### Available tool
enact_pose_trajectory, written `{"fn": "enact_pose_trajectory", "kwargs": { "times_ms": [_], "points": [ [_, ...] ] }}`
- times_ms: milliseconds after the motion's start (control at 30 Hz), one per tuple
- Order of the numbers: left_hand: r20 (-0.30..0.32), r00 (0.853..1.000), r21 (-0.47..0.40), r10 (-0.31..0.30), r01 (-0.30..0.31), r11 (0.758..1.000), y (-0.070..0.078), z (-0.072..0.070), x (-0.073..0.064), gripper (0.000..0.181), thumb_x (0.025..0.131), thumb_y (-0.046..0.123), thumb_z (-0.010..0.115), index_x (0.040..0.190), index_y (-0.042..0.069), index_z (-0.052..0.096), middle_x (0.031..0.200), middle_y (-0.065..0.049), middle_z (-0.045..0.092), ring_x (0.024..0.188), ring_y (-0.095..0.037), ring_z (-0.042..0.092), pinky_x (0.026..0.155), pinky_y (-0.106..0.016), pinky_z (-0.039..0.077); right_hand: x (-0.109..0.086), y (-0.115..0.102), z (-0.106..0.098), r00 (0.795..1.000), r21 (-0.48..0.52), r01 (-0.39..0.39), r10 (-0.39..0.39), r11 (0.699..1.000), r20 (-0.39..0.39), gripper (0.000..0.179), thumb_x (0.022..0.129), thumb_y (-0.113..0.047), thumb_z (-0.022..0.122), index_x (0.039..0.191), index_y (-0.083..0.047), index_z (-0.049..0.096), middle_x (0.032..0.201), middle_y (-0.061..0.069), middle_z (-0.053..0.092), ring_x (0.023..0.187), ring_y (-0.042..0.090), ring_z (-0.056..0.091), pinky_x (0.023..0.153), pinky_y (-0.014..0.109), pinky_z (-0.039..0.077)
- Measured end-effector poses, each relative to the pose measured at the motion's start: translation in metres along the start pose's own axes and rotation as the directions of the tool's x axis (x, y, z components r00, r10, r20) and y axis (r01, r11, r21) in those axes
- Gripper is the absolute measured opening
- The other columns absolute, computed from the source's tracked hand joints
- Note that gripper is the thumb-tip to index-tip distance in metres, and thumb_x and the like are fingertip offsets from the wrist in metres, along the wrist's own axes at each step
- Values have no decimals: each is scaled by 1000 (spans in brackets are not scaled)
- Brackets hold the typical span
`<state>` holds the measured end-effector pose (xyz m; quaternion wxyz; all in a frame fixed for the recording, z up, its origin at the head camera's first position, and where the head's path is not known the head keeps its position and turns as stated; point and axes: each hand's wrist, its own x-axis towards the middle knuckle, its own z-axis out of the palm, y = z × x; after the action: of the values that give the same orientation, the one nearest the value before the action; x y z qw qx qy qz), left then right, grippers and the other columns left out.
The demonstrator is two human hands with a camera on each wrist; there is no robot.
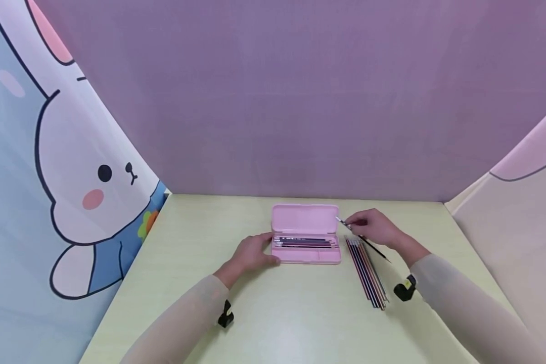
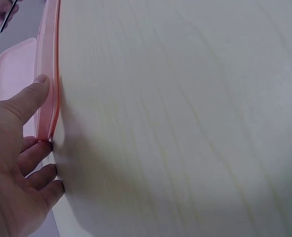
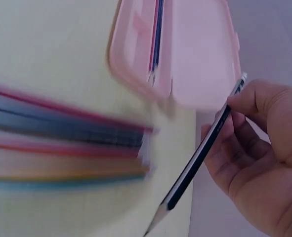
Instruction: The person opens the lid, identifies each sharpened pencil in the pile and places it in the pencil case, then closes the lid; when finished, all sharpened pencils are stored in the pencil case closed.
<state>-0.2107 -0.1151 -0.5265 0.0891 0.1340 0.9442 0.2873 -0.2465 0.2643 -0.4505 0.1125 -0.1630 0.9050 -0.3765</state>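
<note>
A pink pencil case (image 1: 305,218) lies with its lid raised, several dark pencils (image 1: 305,243) side by side in its rear compartment. My left hand (image 1: 252,253) holds the case's left end. In the left wrist view, the thumb presses the front wall of the case (image 2: 47,118) and the fingers bend round its end. My right hand (image 1: 376,228) pinches a black-and-silver pencil (image 3: 200,153) near its blunt end, just right of the lid. That pencil slants with its sharpened tip toward the lower right in the head view. Below it lies a bundle of pencils (image 1: 367,275), blurred in the right wrist view.
The pale wood-grain table (image 1: 255,323) meets a purple backdrop (image 1: 300,101) behind the case. Cloth with a cartoon rabbit (image 1: 86,202) hangs on the left, and a pale cloth (image 1: 518,222) on the right. Black wrist devices (image 1: 406,288) sit at both cuffs.
</note>
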Motion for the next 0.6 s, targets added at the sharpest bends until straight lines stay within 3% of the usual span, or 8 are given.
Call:
{"fn": "enact_pose_trajectory", "kwargs": {
  "times_ms": [267,600],
  "points": [
    [-2,1000,-5,-13,13,1000,0,1,1,90,80,46,86,156,17,46,149,-9,59,139,-36,53,116,-53,43,35,-32,29,993,10,101,-101,995,68,21,96,-4,68,115,-6,78,112,9,74,93,20,62,79,28,56],
    [-3,1000,-3,-1,1,1000,-2,2,1,90,80,47,85,155,16,46,148,-10,59,138,-36,54,116,-53,43,70,-51,62,970,-18,210,-206,978,132,19,95,-5,71,110,-12,80,112,3,75,100,17,65,90,35,56]
  ]
}}
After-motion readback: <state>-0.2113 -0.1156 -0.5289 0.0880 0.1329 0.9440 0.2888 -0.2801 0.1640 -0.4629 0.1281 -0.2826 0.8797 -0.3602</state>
